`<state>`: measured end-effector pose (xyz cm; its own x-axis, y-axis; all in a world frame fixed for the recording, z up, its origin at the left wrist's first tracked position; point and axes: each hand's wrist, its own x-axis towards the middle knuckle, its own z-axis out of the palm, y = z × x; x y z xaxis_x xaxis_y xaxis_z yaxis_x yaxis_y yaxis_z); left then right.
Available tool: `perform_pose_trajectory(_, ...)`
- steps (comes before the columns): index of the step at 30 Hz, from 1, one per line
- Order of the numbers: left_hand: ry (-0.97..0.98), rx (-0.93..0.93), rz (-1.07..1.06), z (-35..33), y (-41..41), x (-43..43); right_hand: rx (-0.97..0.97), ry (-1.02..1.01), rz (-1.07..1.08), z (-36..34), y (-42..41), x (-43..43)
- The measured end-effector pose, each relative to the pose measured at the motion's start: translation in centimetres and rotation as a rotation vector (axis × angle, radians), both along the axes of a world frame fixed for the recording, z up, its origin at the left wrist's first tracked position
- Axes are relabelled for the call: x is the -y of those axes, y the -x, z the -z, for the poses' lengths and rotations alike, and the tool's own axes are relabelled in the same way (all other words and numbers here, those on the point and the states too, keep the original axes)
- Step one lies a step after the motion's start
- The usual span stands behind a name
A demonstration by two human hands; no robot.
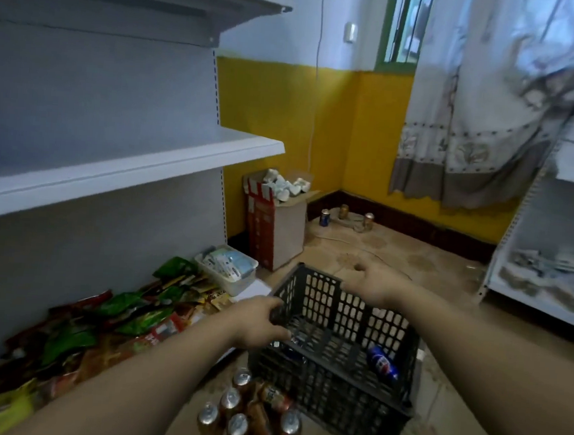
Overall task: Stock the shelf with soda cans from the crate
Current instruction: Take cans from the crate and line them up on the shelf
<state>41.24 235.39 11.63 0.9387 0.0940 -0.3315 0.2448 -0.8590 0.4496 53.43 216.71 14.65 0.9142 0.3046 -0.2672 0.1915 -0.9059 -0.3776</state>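
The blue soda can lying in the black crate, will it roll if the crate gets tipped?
Probably yes. The blue soda can lies on its side in the black plastic crate, so its round body should roll easily. The crate walls would likely stop it. It looks undented, so probably stiff, but whether it is full cannot be told.

A dark slatted crate (333, 351) sits tilted between the hands, a blue can (382, 362) lying inside; brown cans (249, 417) cluster below the left hand (260, 325).

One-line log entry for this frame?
left hand: gripping crate rim | right hand: open above far rim | blue can: in crate | brown cans: on floor
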Motion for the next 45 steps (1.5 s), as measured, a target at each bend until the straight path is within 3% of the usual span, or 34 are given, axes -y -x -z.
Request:
perform_pose_trajectory(11,-0.052,-0.189,0.066,11.8,-14.3,-1.4,-0.314,-0.073,0.116,16.5,-12.6,2.4)
perform_pose_trajectory(22,-0.106,-0.336,0.164,29.9,-30.9,-6.4,-0.499,-0.175,0.086,38.6,-22.2,-6.7)
perform_pose_trajectory(31,-0.214,-0.439,0.332,39.2,-33.7,-10.2,-0.534,-0.054,0.03,53.3,-24.1,-14.2)
perform_pose_trajectory(37,-0.068,-0.385,0.187,36.0,-32.4,-10.4,-0.453,-0.12,0.127,49.2,-23.6,-13.2)
perform_pose_trajectory(42,0.111,-0.23,-0.051,28.4,-28.9,-9.1,-0.276,-0.391,0.357,38.7,-20.0,-10.6)
perform_pose_trajectory(45,0.394,-0.121,-0.304,22.4,-25.5,-7.8,-0.212,-0.612,0.371,30.8,-15.8,-10.1)
